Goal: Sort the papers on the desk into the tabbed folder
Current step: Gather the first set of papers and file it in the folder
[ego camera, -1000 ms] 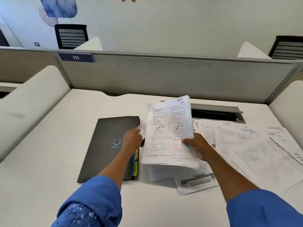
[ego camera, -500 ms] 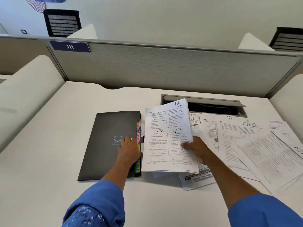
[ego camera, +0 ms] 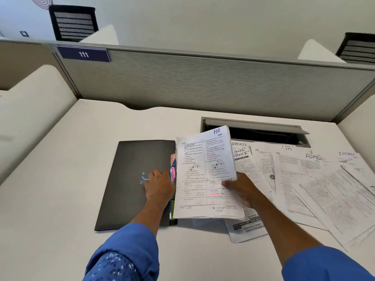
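R hand (ego camera: 241,189) pinches HR sheets (ego camera: 205,175), raised just right of closed folder (ego camera: 134,183). L hand (ego camera: 159,186) flat, fingers together, at tab edge w/ coloured tabs (ego camera: 172,173). Risk: wrong tab opens, HR misfiled; loose pages (ego camera: 304,179) beneath could drag along.

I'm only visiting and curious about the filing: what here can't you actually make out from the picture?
Head view, the only one:
- Folder tabs: the left hand and the HR sheet cover most, so few labels read.
- HR sheet's print: too small.
- Right hand fingers: hidden behind that sheet.
- Spread papers: overlapping, blurred; one heading shows only "ANCE".
- Desk slot: too dark inside.
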Available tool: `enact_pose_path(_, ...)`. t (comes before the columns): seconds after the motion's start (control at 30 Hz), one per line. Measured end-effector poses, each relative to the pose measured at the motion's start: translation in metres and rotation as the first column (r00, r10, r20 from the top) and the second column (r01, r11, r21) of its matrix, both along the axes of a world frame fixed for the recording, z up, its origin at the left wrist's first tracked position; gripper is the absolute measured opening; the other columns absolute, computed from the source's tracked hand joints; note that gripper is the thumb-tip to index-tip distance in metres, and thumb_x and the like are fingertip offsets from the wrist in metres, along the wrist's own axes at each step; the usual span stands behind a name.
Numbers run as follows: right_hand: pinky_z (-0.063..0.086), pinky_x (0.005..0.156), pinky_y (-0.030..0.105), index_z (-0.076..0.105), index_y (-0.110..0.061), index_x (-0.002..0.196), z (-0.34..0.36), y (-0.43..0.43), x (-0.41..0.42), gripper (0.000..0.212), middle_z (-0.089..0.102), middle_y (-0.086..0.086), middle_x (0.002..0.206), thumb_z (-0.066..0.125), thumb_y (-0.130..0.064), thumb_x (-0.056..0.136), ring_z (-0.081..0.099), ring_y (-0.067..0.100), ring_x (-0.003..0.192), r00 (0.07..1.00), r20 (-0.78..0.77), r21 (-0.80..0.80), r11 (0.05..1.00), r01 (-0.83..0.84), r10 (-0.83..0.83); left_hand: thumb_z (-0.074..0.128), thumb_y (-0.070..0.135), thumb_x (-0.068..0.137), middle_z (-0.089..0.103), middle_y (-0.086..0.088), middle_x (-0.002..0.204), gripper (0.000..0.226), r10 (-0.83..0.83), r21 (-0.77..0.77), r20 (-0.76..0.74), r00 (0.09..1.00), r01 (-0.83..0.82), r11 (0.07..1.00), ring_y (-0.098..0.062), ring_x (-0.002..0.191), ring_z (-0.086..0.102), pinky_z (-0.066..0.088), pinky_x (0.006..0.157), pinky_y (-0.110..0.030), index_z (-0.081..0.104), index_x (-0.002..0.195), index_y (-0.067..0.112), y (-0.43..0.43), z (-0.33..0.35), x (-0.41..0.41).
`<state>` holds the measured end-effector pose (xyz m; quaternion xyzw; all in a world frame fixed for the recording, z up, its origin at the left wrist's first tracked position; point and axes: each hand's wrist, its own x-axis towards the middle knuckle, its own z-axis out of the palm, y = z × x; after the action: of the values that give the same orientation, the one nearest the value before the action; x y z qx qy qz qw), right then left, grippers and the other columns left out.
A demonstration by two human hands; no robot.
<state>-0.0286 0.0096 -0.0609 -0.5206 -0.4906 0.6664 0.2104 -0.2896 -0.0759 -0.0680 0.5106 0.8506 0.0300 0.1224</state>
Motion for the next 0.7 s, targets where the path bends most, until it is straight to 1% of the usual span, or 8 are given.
enact_pose_path(0.13,0.051,0.097,0.059,0.064,-0.002,0.122,-0.003,0.005,0.002,0.038,0.073,0.015,0.116,0.068,0.002,0.085,0.07,0.037,0.105,1.0,0.005,-0.005,1.0,-0.007,0.007,0.051,0.057,0.089,0.048,-0.009,0.123,0.052,0.037,-0.024,0.008,0.999,-0.037,0.999,-0.027,0.116,0.048,0.047,0.092,-0.047,0.052,0.123,0.018,0.009,-0.004,-0.005)
enact_pose_path(0.33,0.05,0.097,0.061,0.064,-0.002,0.123,-0.001,0.013,0.002,0.048,0.072,0.015,0.117,0.073,-0.006,0.076,0.069,0.038,0.107,1.0,-0.014,-0.02,1.0,-0.007,0.007,0.059,0.042,0.089,0.048,-0.008,0.12,0.041,0.041,-0.037,0.075,0.996,-0.038,0.999,-0.026,0.111,0.052,0.05,0.086,-0.045,0.054,0.122,0.017,0.022,-0.001,-0.008)
enact_pose_path(0.47,0.05,0.097,0.061,0.064,-0.001,0.122,-0.003,0.018,0.003,0.038,0.072,0.017,0.116,0.068,0.003,0.084,0.069,0.039,0.106,1.0,0.009,-0.032,0.999,0.011,-0.011,0.059,0.036,0.091,0.047,-0.009,0.119,0.037,0.054,-0.028,0.129,0.99,-0.05,0.998,-0.027,0.112,0.05,0.052,0.087,-0.046,0.053,0.121,0.016,0.024,-0.001,-0.009)
enact_pose_path(0.57,0.051,0.097,0.06,0.066,-0.004,0.12,-0.005,0.019,0.001,0.036,0.074,0.014,0.114,0.069,0.001,0.084,0.07,0.038,0.105,1.0,0.027,-0.024,1.0,0.002,-0.001,0.058,0.035,0.091,0.047,-0.009,0.119,0.036,0.062,-0.027,0.155,0.986,-0.058,0.998,-0.027,0.112,0.05,0.053,0.086,-0.047,0.054,0.121,0.016,0.025,-0.001,-0.009)
enact_pose_path(0.7,0.052,0.096,0.059,0.066,-0.003,0.12,-0.004,0.017,-0.004,0.035,0.074,0.014,0.113,0.068,0.002,0.085,0.071,0.036,0.103,1.0,0.031,-0.025,1.0,-0.004,0.005,0.058,0.033,0.089,0.046,-0.009,0.121,0.037,0.079,-0.029,0.184,0.98,-0.075,0.997,-0.028,0.115,0.047,0.051,0.088,-0.048,0.053,0.121,0.015,0.025,0.001,-0.007)
